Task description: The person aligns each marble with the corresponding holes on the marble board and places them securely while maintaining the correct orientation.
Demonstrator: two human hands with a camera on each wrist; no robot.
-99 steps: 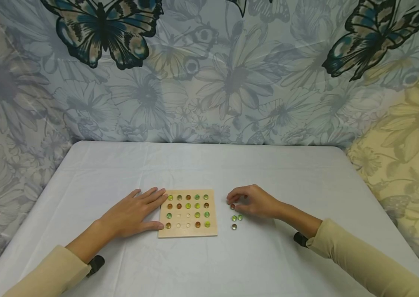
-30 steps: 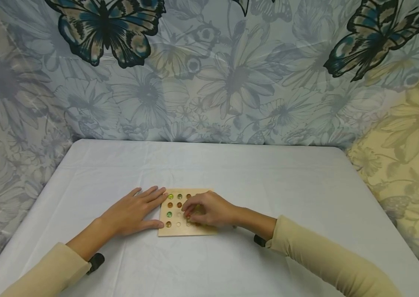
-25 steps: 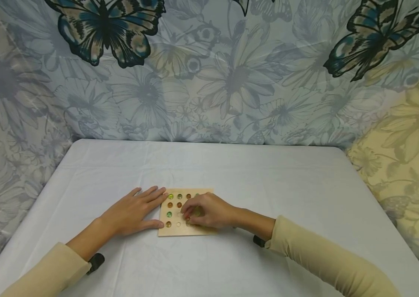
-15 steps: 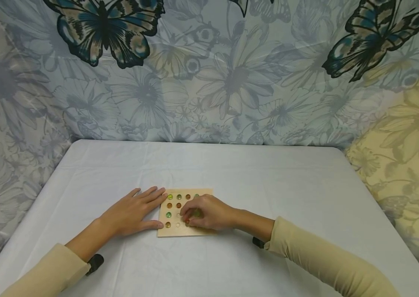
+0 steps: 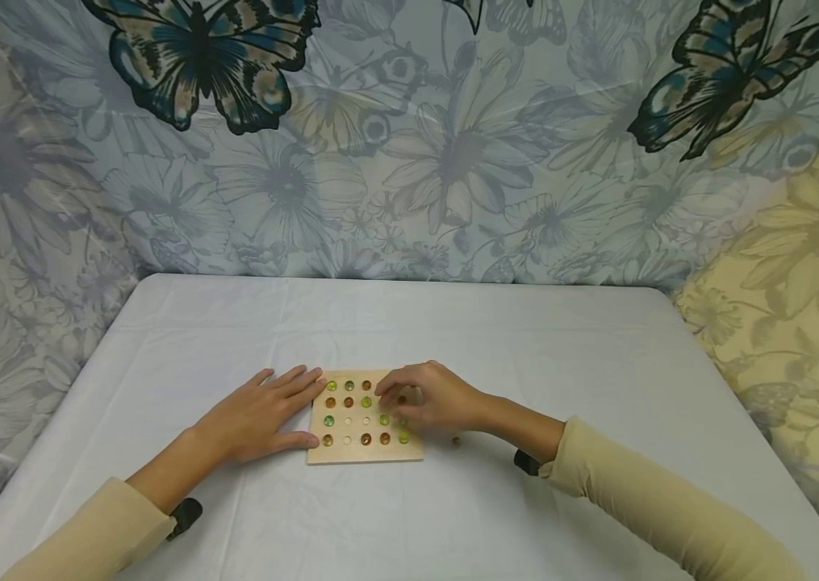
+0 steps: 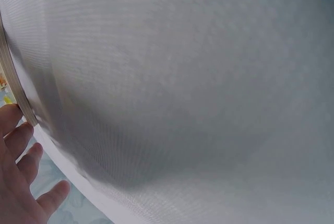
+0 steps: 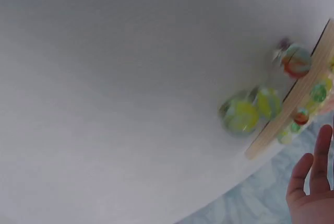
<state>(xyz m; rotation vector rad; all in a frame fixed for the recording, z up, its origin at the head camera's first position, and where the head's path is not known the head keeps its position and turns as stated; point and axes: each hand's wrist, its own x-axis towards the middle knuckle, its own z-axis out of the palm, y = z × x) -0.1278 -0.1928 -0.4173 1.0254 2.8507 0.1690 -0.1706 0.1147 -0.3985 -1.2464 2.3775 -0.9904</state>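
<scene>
A square wooden marble board (image 5: 329, 456) holds rows of green, yellow-green and brown glass marbles. My left hand (image 5: 256, 415) lies with spread fingers along its left edge, fingertips and thumb right at the wood. Above the board's right part hovers my right hand (image 5: 445, 395), its fingers loosely bent and nothing visible between them. A brown marble (image 5: 366, 440) sits in the front row's middle hollow. Three bare hollows show left of and behind it. In the right wrist view, a red-streaked marble (image 7: 297, 61) and two yellow-green marbles, one nearer (image 7: 241, 117), lie beside the board.
A white cloth (image 5: 351, 524) covers the table. One loose marble (image 5: 456, 440) shows under my right wrist, right of the board; the hand hides the others in the head view. A flower-and-butterfly fabric (image 5: 409, 161) hangs behind the table's far edge.
My right hand brought a brown marble from the right onto the board and let it go in the front row's middle hollow. It has since moved back right. My left hand stayed put.
</scene>
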